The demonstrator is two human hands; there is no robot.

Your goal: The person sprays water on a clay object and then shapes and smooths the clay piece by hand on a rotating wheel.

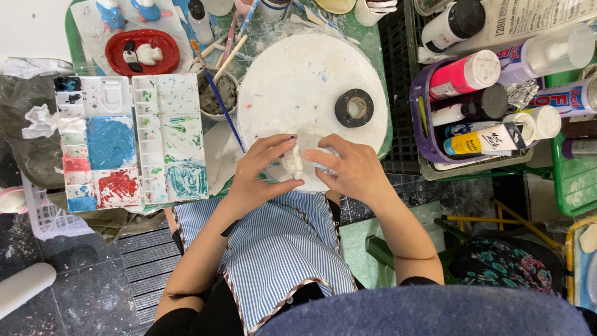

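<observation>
Head view: I am watching both hands working over the near edge of a round white board (298, 81) on the green surface (74, 37). The left hand (258, 171) is gripping a small white clay figure (292, 160), fingers curling round it. The right hand (351, 171) is closing on the same figure from the other side, fingertips touching it. A roll of black tape (354, 107) is lying on the board, well apart from the hands. To the left, two paint palettes (134, 140) are sitting side by side, and a blue-handled brush (219, 98) is leaning in a cup of grey water (219, 94). Paint bottles are filling a purple basket (423, 134) on the right.
</observation>
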